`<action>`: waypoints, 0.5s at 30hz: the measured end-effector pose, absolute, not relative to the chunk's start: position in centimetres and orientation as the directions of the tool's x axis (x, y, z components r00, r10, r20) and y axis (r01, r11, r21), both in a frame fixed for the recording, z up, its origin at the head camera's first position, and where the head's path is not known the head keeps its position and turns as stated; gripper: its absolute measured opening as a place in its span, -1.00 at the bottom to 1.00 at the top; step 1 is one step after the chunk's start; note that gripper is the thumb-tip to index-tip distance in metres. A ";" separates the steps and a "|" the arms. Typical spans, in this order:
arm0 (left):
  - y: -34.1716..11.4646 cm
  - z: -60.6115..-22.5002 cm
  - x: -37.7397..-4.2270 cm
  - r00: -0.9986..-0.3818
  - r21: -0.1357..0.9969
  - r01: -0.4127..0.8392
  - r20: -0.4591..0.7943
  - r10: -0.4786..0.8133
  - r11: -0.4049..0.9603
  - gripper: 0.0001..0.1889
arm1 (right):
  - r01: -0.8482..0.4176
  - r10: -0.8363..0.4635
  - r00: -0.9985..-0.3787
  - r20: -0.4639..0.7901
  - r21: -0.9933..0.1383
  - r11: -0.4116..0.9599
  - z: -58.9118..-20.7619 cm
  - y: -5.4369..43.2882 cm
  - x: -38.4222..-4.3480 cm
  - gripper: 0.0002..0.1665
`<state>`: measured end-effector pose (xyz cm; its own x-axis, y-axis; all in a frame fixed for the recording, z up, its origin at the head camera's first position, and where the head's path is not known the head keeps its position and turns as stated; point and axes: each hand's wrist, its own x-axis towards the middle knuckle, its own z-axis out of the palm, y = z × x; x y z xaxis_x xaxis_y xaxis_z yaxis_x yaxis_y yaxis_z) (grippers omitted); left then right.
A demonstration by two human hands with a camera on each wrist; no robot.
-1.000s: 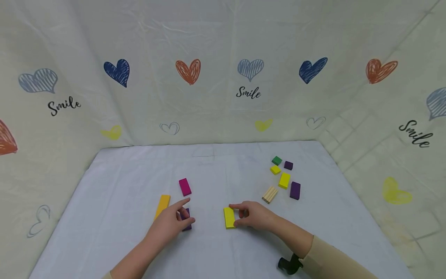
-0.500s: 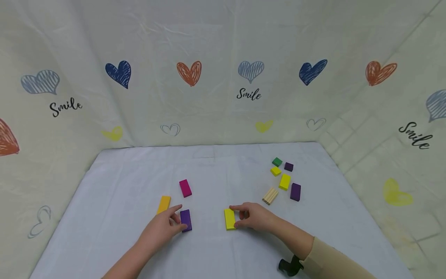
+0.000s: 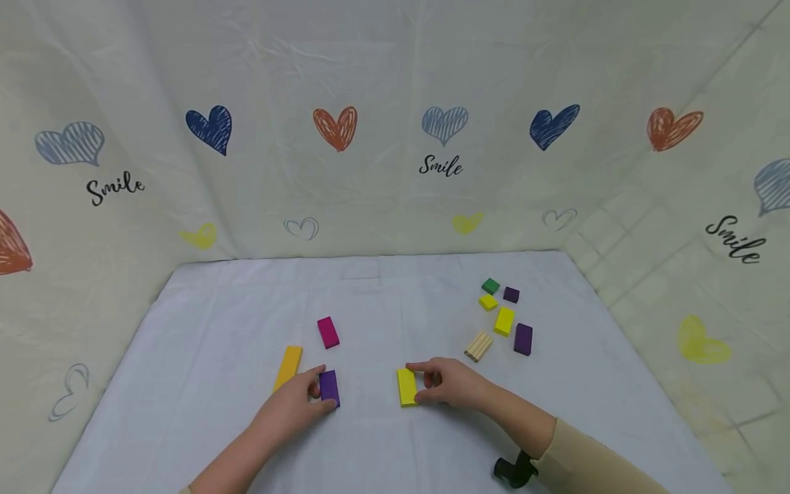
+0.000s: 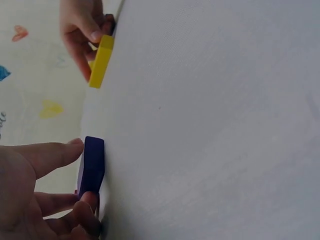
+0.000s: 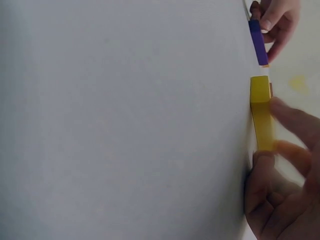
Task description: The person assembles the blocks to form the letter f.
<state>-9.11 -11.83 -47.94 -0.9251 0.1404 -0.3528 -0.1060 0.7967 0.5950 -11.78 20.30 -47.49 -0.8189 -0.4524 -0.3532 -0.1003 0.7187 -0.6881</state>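
Note:
In the head view a purple block (image 3: 330, 389) lies left of the middle on the white cloth. My left hand (image 3: 290, 410) pinches it lengthwise, index fingertip at the far end and thumb at the near end. The left wrist view shows the thumb (image 4: 75, 145) against one end of this block. To the right is a yellow block (image 3: 406, 387), laid nearly parallel. My right hand (image 3: 453, 383) holds it between index finger and thumb, at its far and near corners. In the right wrist view other fingers are curled beside the yellow block (image 5: 262, 120).
An orange block (image 3: 288, 365) lies partly behind the left hand, and a magenta block (image 3: 328, 333) farther back. At the right sit a wooden ridged block (image 3: 478, 346), a yellow block (image 3: 503, 321), a purple block (image 3: 522, 339) and smaller pieces, including a green one (image 3: 490, 286).
My left hand has come down from above the purple block, drawn back to its left side, then closed finger and thumb on its ends. The right hand stays on the yellow block.

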 end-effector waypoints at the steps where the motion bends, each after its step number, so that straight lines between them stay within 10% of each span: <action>1: -11.8 -48.0 -9.2 -0.924 0.593 -0.106 -0.355 0.141 0.798 -0.23 | -0.100 -0.451 -0.819 -0.354 -0.687 0.720 -47.5 20.3 -11.8 -0.33; 15: -11.4 -47.9 -8.6 -0.948 0.539 -0.039 -0.286 0.139 0.842 -0.29 | -0.102 -0.446 -0.824 -0.350 -0.683 0.723 -47.8 20.3 -11.8 -0.31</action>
